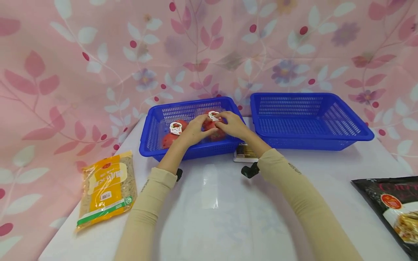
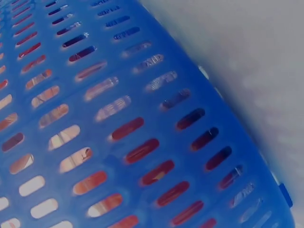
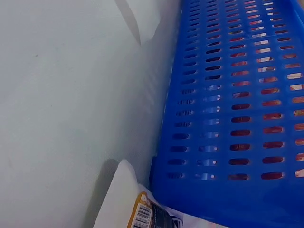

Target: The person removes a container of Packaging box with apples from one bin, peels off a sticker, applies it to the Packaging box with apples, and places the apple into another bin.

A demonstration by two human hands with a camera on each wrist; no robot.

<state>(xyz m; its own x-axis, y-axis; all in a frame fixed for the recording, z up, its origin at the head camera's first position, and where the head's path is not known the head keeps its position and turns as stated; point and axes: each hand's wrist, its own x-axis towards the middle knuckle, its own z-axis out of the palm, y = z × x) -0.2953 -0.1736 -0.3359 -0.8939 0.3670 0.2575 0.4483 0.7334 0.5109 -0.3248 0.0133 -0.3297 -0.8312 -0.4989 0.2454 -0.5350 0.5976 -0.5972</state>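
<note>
A blue slotted basket (image 1: 147,139) stands at the back middle of the white table. It holds two clear packs of red fruit with white labels. Both my hands reach into it. My left hand (image 1: 195,131) and my right hand (image 1: 233,125) grip the right pack (image 1: 213,125) from either side, fingers curled over it. The other pack (image 1: 172,132) lies to the left in the same basket. The wrist views show only the basket's outer wall (image 2: 142,95) (image 3: 213,118), with red showing through the slots; neither hand is seen there.
A second blue basket (image 1: 307,139) stands empty to the right. A small packet (image 1: 243,154) (image 3: 142,213) lies against the first basket's front. A yellow grain bag (image 1: 106,188) lies front left and a black food pack (image 1: 396,210) front right.
</note>
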